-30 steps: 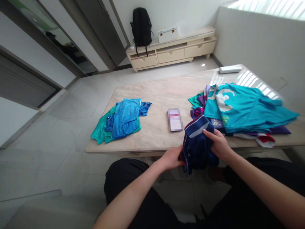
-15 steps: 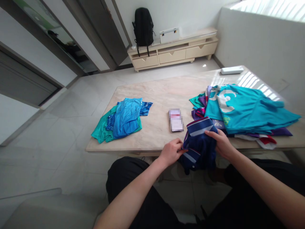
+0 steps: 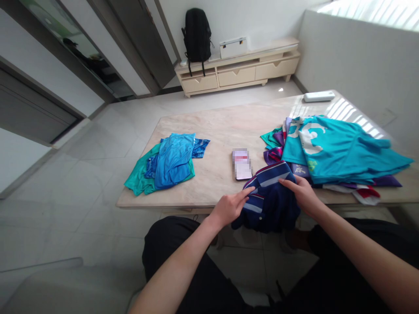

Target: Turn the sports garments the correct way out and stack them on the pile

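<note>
Pinching a navy garment [image 3: 278, 203], left hand [image 3: 228, 209] and right hand [image 3: 305, 196] hung at the pale table's [image 3: 225, 126] edge; a cabinet [image 3: 235, 77] stood beyond.

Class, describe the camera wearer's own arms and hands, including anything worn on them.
The left hand and right hand are ungloved, with no watch or bracelet visible at either wrist. Both forearms are bare, with no sleeves in view.

Garment [image 3: 279, 203]: navy; its trim [image 3: 273, 173]: pale grey band, red and white edge stripes; button [image 3: 260, 218]: white. Left pile [image 3: 173, 163]: sky blue on top, patterned darker blue and green below. Right pile [image 3: 347, 150]: turquoise with white numerals [image 3: 310, 137] on top; purple, red and white below. Desk [image 3: 222, 124]: pale beige, faintly veined. Backpack [image 3: 197, 37]: black. Cabinet [image 3: 235, 77]: cream
</note>
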Demonstrator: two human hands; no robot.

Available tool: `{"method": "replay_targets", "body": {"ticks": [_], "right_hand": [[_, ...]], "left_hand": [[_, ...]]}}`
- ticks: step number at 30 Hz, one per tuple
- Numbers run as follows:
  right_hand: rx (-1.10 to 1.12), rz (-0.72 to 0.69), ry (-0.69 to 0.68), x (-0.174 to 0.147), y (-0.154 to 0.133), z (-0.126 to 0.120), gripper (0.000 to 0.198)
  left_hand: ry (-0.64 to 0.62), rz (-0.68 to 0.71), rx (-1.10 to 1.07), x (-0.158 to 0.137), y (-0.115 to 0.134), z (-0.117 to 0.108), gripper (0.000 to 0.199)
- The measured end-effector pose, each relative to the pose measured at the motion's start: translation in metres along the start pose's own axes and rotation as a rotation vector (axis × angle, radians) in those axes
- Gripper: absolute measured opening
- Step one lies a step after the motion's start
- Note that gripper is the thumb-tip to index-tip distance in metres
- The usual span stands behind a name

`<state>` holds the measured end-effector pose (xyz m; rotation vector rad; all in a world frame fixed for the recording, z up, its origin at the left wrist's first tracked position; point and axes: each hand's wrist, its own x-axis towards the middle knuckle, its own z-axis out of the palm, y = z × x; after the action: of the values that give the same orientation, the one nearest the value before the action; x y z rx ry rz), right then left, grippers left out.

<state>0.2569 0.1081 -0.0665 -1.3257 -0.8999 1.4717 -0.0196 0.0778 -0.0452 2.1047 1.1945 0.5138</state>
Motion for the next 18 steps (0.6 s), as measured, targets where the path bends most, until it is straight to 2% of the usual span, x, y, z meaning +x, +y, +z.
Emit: {"method": "replay_targets", "body": {"ticks": [3,8,13,18], "right_hand": [[0.007,0.020,-0.009,-0.0002,0.0003,-0.0017,0.031],[-0.024,0.042,0.003,-0.0001,-0.0011,-0.0018,0.032],[-0.083,0.076,-0.093,-0.0024,-0.0035,0.0018,0.034],[-0.173,0.032,-0.157,-0.0024,0.0016,0.0028,0.037]], "left_hand": [[0.019,-0.039,0.016,0.0030,-0.0050,-0.0001,0.031],[0.189,-0.113,-0.080,0.0057,-0.0093,0.0004,0.014],[0.420,-0.205,-0.304,0.0066,-0.0104,0.0047,0.023],[0.551,-0.233,-0.446,0.0080,-0.0095,0.0068,0.026]]}}
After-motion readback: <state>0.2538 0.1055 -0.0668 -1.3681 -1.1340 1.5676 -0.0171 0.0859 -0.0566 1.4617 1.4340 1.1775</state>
